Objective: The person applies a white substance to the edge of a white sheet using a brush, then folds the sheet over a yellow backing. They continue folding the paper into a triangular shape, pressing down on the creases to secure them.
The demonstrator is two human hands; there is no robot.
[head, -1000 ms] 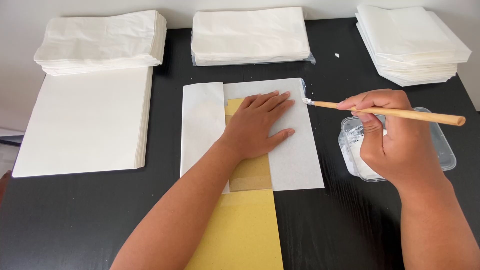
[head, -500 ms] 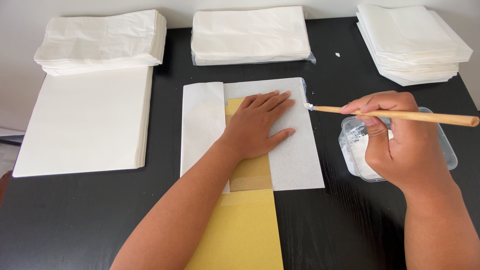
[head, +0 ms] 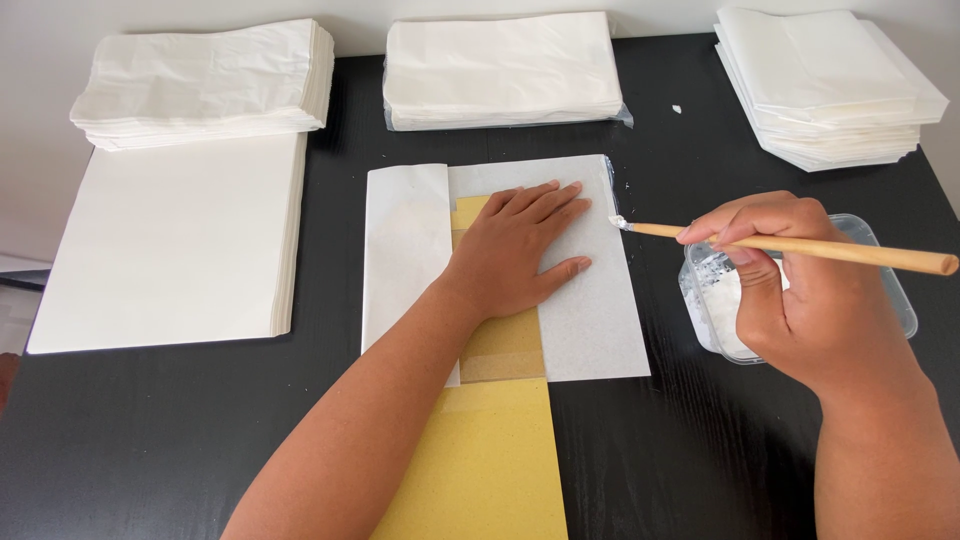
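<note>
The thin white sheet lies flat in the middle of the black desk, folded partly around a yellow card that runs out from under it toward me. A narrower white flap is turned over on the sheet's left side. My left hand presses down on the sheet with the palm flat and the fingers spread wide, gripping nothing, resting over the place where the card shows through.

My right hand is closed around a wooden brush, pinched between thumb and fingers, the handle pointing off to the right. Its white-coated tip sits at the sheet's right edge, near the upper corner. Just under that hand stands a clear plastic tub with white paste in it, beside the sheet.

Farther out, a large stack of white sheets sits at the left. Along the back edge are three piles of folded white paper: one at the left, one in the middle, one at the right.
</note>
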